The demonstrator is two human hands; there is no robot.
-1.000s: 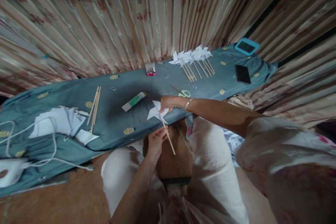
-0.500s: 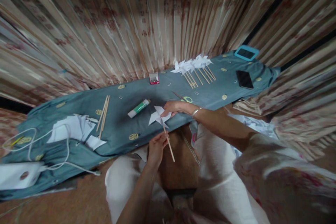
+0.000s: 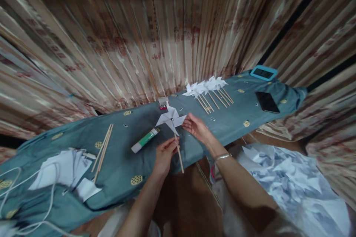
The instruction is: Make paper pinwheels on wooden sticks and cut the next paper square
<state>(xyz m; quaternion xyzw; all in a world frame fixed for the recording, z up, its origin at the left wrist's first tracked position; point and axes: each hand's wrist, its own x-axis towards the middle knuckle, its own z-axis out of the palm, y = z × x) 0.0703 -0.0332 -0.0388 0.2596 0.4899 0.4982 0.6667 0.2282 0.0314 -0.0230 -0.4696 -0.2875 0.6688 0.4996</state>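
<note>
A white paper pinwheel point(image 3: 168, 118) on a thin wooden stick point(image 3: 180, 158) is held upright in front of me, a small pin head at its centre. My left hand point(image 3: 164, 153) pinches the stick below the paper blades. To the right, my right hand point(image 3: 196, 127) has its fingers loosely stretched out at the tip of one blade; whether they touch it I cannot tell. Just left of the pinwheel lies a green and white glue stick point(image 3: 145, 140). Behind the blades stands a small red box point(image 3: 163, 103) with its lid up and metal pins inside.
Several finished pinwheels point(image 3: 207, 86) lie in a row at the back of the cloth-covered table point(image 3: 119, 163). Loose sticks point(image 3: 104, 148), paper squares point(image 3: 59, 170) and a white cable point(image 3: 51, 207) are left. A phone point(image 3: 267, 102) and blue-framed device point(image 3: 263, 73) lie right; white paper point(image 3: 289, 181) is heaped below.
My right hand has drawn back from the pinwheel's centre to the blade's right tip, its fingers loosening. The pinwheel has risen and turned slightly. My view has tilted, and the scissors no longer show.
</note>
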